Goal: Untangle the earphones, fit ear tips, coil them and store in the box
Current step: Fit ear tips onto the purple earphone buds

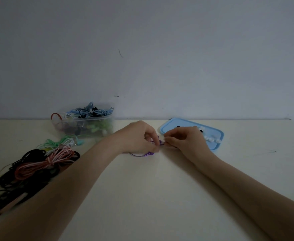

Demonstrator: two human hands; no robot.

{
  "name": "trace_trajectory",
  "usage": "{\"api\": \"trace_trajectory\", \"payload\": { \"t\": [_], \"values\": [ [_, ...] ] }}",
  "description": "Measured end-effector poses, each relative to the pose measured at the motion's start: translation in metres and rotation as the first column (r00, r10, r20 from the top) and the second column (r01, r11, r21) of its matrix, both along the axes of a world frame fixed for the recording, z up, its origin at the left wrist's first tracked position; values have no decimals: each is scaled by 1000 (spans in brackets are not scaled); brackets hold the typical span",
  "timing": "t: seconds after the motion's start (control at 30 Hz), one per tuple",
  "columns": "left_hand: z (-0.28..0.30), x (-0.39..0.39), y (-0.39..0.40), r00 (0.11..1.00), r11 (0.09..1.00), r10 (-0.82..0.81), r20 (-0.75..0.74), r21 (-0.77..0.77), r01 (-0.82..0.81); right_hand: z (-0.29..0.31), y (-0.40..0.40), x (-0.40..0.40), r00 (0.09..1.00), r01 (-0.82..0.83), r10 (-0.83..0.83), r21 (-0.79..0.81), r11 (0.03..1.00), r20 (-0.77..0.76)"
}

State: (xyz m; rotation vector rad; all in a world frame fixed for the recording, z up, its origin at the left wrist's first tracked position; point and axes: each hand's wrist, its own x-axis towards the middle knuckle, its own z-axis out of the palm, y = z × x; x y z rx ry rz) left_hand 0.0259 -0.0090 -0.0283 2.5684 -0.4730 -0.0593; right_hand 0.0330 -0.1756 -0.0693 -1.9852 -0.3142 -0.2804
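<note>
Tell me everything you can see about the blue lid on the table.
The blue lid is a light blue rounded rectangle with a raised rim, plastic by the look of it. It lies flat on the cream table near the wall, turned at an angle. Small white ear tips and a few black ones lie on it. The right hand covers its near left part.

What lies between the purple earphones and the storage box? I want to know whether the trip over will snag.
Nothing visible: bare table separates the purple earphones, held by the left hand and right hand, from the clear box, already heaped with coiled earphones.
</note>
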Motion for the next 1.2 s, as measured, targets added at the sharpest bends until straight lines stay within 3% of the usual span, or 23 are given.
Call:
{"api": "trace_trajectory", "payload": {
  "t": [0.07, 0.17, 0.4, 0.67, 0.73, 0.8, 0.87, 0.93, 1.03, 1.2],
  "values": [
    [-4, -2, -4, 995, 993, -66, -69, 89, 72, 1, 0, -1, 1000, -4, 5, 101, 995, -15],
    [-7, -3, -4, 998, 992, -56, -35, 110, 59, 1, -1, -2, 999, -10, 20, 219, 976, -44],
    [-12, -2, -2, 996, 994, -24, 89, 107, 14, 2, -1, -6, 996, -5, 30, 272, 962, -88],
    [-20, -1, -1, 987, 997, 71, 142, -20, -69, 4, -1, -8, 988, -37, 74, 260, 965, -135],
    [-15, -1, -2, 987, 983, 116, 110, -153, -98, 4, -1, -9, 984, -61, 102, 262, 963, -143],
    [-8, -2, -4, 987, 872, 159, -6, -469, -143, 5, -1, -8, 980, -78, 126, 288, 955, -151],
    [-7, -7, -9, 977, 617, 107, -184, -759, -210, 4, -3, -7, 974, -73, 148, 375, 924, -174],
    [-13, -10, -14, 956, 445, 10, -294, -855, -267, 4, -6, -5, 963, -65, 182, 490, 869, -197],
    [-25, -9, -19, 938, 369, -55, -342, -880, -299, 5, -9, -4, 948, -74, 245, 608, 791, -203],
    [-33, -7, -25, 938, 311, -82, -336, -903, -296, 5, -7, -5, 939, -98, 286, 650, 754, -190]
  ]
}}
